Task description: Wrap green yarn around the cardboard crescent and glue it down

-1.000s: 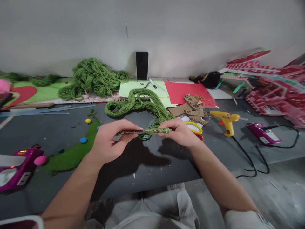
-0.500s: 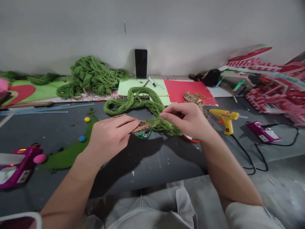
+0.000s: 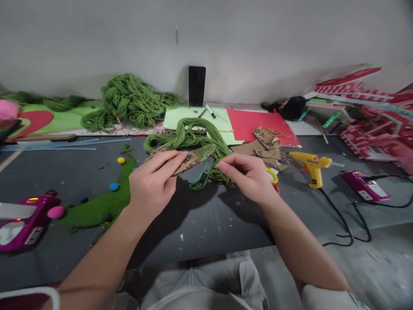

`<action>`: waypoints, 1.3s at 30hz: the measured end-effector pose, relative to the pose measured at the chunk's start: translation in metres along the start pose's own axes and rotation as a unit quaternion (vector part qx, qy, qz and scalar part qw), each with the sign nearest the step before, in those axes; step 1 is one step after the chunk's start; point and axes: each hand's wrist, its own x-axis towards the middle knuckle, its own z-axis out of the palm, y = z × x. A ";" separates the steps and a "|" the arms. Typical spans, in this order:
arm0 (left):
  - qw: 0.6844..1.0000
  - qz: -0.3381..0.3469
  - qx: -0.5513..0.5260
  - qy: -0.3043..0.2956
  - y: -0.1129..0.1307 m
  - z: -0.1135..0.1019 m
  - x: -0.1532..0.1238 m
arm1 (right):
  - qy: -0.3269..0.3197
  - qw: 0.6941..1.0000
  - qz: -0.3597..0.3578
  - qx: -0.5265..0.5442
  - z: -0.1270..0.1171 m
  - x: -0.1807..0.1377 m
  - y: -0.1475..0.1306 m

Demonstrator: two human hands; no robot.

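Note:
My left hand [image 3: 155, 178] grips a strip of brown cardboard [image 3: 186, 163] printed with dark letters. Green yarn [image 3: 205, 151] covers the strip's right end. Thumb and fingertips of my right hand [image 3: 247, 174] are pinched together on green yarn, though the strand itself is hard to make out. Behind both hands lies a loose green yarn skein [image 3: 193, 131], partly hidden by the strip. On the table between the hands rests a green-edged utility knife [image 3: 201, 177]. Scissors with a yellow and red handle [image 3: 272, 175] show beside my right hand.
Right of my hands are cardboard scraps [image 3: 266, 148], a yellow glue gun [image 3: 311, 165] and a purple power box [image 3: 366, 186] with a cord. To the left lie a green felt piece with pompoms [image 3: 97, 209] and another purple box [image 3: 29, 219]. A phone [image 3: 196, 86] leans against the wall.
My right hand has come away from the cardboard strip's end and sits slightly lower. The strip now tilts up to the right, exposing the utility knife, and the view has shifted slightly.

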 end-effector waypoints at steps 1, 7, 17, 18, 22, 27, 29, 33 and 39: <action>1.000 0.001 -0.012 0.011 0.001 0.000 0.001 | -0.007 1.000 0.007 0.024 0.001 0.000 0.001; 0.988 0.011 -0.156 0.016 0.006 -0.006 0.004 | -0.105 0.985 0.017 0.136 0.002 0.007 0.010; 0.974 -0.044 -0.204 -0.093 0.008 -0.018 0.014 | -0.101 0.985 0.018 0.137 -0.008 0.023 0.019; 0.976 -0.070 -0.182 -0.095 0.009 -0.020 0.015 | -0.080 0.989 0.010 0.127 -0.008 0.025 0.018; 0.978 -0.113 -0.150 -0.091 0.009 -0.033 0.026 | -0.016 0.996 -0.033 0.080 -0.006 0.031 0.009; 0.916 -0.204 -0.255 -0.233 -0.005 -0.043 0.037 | -0.025 0.997 -0.052 0.049 0.000 0.031 0.004; 0.860 -0.250 -0.319 -0.309 -0.010 -0.042 0.037 | -0.051 0.997 -0.042 0.041 0.002 0.031 0.006; 0.813 -0.265 -0.343 -0.388 -0.015 -0.031 0.033 | -0.137 0.990 -0.010 0.029 0.001 0.032 0.013; 0.819 -0.194 -0.318 -0.436 -0.015 -0.021 0.030 | -0.194 0.981 0.022 0.011 -0.005 0.039 0.021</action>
